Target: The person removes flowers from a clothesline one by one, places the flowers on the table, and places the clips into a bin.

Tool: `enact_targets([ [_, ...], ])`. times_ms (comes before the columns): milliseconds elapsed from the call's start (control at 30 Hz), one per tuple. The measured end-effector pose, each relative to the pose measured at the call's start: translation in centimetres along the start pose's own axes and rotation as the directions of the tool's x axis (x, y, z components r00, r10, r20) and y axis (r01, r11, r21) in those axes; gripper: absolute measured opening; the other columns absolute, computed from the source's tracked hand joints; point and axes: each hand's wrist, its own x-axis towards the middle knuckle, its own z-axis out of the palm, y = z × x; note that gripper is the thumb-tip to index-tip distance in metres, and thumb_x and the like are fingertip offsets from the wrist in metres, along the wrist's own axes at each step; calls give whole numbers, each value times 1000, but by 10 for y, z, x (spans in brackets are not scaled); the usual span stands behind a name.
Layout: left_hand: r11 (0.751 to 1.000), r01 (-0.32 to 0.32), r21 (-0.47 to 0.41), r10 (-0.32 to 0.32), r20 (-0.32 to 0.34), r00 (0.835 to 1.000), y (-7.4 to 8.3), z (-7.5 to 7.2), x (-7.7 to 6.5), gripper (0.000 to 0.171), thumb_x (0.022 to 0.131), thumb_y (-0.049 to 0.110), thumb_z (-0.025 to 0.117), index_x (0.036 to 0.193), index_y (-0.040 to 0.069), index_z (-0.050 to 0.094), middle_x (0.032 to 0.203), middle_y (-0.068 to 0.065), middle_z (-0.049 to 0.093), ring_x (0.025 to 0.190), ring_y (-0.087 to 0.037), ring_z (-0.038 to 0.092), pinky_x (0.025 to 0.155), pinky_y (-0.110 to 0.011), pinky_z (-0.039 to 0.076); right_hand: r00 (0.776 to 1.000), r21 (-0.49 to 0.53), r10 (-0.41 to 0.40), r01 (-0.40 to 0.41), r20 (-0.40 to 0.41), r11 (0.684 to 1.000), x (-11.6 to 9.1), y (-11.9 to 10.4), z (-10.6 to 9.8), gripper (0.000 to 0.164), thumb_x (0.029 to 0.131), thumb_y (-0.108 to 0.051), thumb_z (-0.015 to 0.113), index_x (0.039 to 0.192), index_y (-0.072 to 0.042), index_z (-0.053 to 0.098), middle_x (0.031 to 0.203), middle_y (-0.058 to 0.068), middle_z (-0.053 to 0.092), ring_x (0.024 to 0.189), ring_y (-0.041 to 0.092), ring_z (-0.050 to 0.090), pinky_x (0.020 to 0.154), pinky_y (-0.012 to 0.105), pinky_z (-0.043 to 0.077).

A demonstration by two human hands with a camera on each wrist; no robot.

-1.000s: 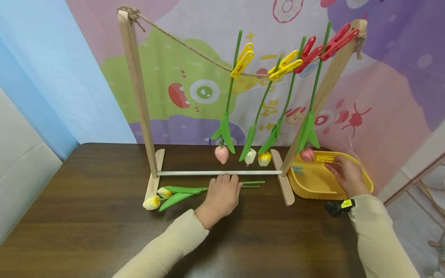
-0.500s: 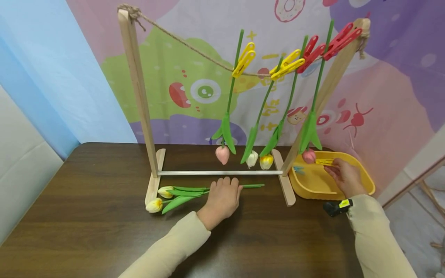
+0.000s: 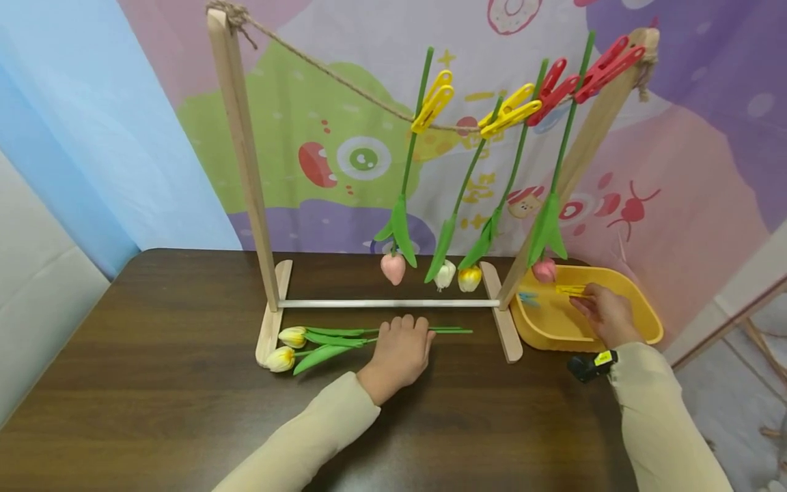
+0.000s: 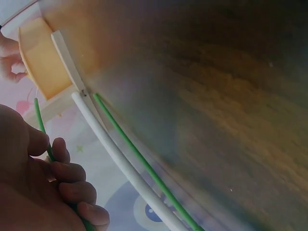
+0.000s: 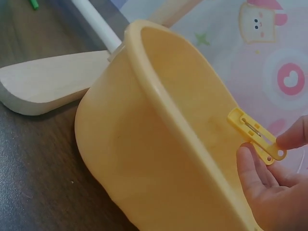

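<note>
My left hand [image 3: 401,352] grips the stem of a yellow-white tulip [image 3: 280,359] just above the table; in the left wrist view its fingers [image 4: 72,172] curl round the green stem. A second yellow-white tulip [image 3: 292,336] lies beside it, its stem [image 4: 139,156] outside the fist. Over at the yellow basin [image 3: 556,339], my right hand [image 3: 609,314] pinches a yellow clothespin [image 5: 256,135] between thumb and fingers, above the basin's inside. A blue clothespin [image 3: 527,298] lies in the basin.
A wooden frame [image 3: 242,157] with a white crossbar [image 3: 387,304] stands at the back. Along its twine [image 3: 332,76], yellow clothespins [image 3: 433,102] and red clothespins [image 3: 609,68] hold several tulips, heads down. The basin stands against the frame's right foot [image 3: 507,335].
My left hand has slid slightly right, drawing the gripped tulip with it. The right hand, holding the yellow clothespin, has shifted a little left over the basin.
</note>
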Motion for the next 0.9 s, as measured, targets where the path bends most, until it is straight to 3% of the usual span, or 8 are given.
enact_targets([
  [367,1000,-8,12,8,40,999,6,11,4,27,100,31,41,88,11,54,79,-5,55,75,-22,54,62,-33,38,1000,-139,10,-9,5,990,3,6,2,12,88,-2,48,98,-5,43,62,1,60,57,12,65,63,23,55],
  [633,1000,12,13,-13,95,995,6,15,5,27,100,32,41,92,11,56,83,-6,57,81,-23,56,68,-36,41,999,-323,34,-43,-32,945,13,8,2,27,89,-9,53,113,-5,43,74,-2,57,64,9,66,73,23,54],
  [900,1000,3,20,-5,117,993,6,20,5,26,100,32,41,97,12,58,87,-5,58,83,-22,56,69,-37,41,998,-351,63,-52,20,935,18,10,0,19,88,-6,51,106,-3,45,67,-2,60,63,10,66,71,24,55],
])
